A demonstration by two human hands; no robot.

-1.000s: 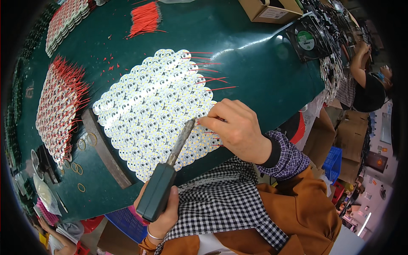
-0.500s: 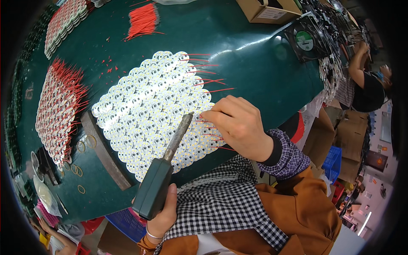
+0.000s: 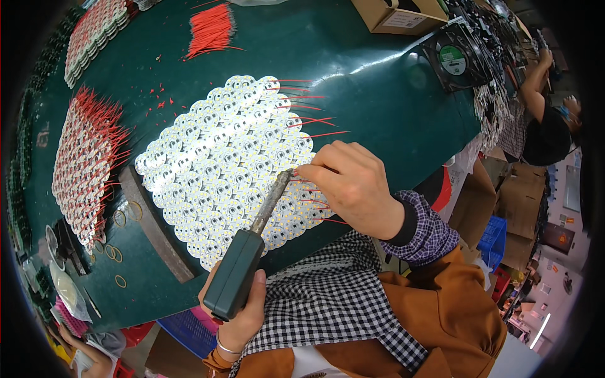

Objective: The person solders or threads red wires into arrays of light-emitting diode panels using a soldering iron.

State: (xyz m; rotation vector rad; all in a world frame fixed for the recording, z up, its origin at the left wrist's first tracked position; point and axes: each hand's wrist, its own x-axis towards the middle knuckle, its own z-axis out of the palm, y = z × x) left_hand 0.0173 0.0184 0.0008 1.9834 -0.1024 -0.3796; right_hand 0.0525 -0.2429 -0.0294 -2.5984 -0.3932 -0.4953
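A panel of round white LED boards (image 3: 214,164) lies on the green table in front of me. Short red wires (image 3: 318,120) stick out from its right edge. My left hand (image 3: 251,312) is wrapped round the dark green handle of a soldering iron (image 3: 234,277). The iron's long greyish tip reaches over the panel to a board at the right edge, right by my right fingertips. My right hand (image 3: 356,186) is closed in a pinch there, on a red wire (image 3: 296,172) that is mostly hidden by the fingers.
A metal bar (image 3: 154,223) lies along the panel's left side. Beyond it is a wired panel (image 3: 85,176), with rubber bands (image 3: 114,252) nearby. A red wire bundle (image 3: 212,28) lies at the back. A fan (image 3: 450,58) and cardboard box (image 3: 403,19) stand back right. Another person (image 3: 545,135) works far right.
The soldering iron has shifted slightly right, its tip now at the panel's edge by my right fingertips. My left hand moved with it; my right hand stays nearly still.
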